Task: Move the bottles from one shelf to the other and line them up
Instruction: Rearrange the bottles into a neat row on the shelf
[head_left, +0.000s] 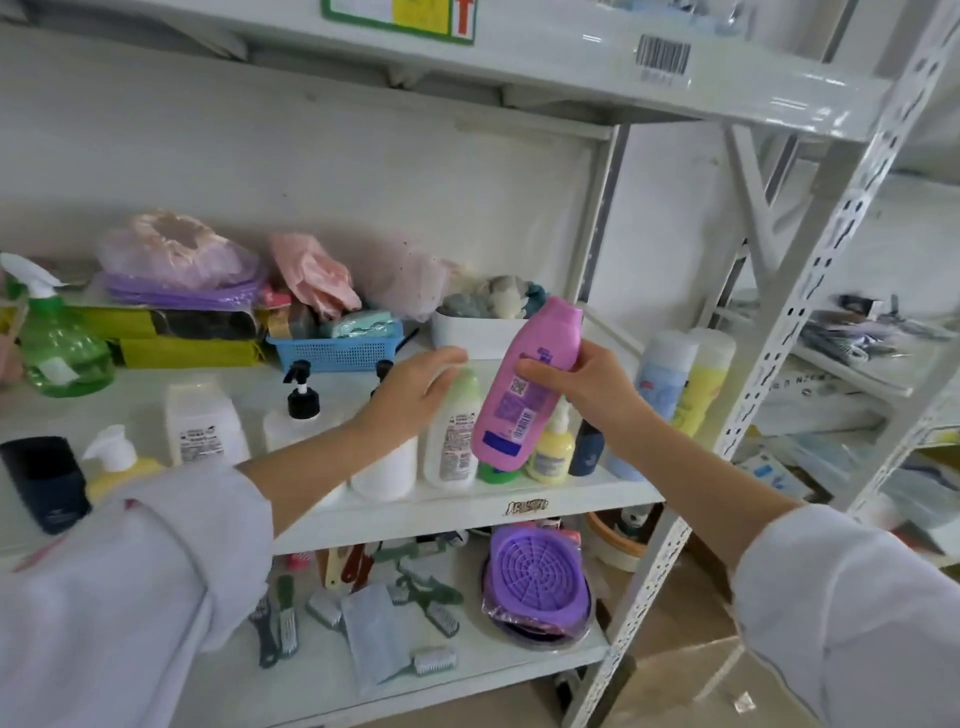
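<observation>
- Sleeves (119, 597) frame both hands over the middle shelf (467, 512).
- Right hand (582, 379) grips the pink bottle (524, 384), tilted, in the air above the front row.
- Left hand (415, 389) is open, apparently brushing the white bottle (454, 431); blur hides contact.
- Best: turn pink upright, set it beside the yellow bottle (553, 447), steady the neighbours.

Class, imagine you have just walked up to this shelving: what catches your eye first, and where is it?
The pink bottle stands out, held tilted in the right hand in front of the middle shelf. Just to its left, the left hand reaches open toward a white bottle with a green top in the row of bottles. At the far left of that shelf stands a bright green spray bottle.
</observation>
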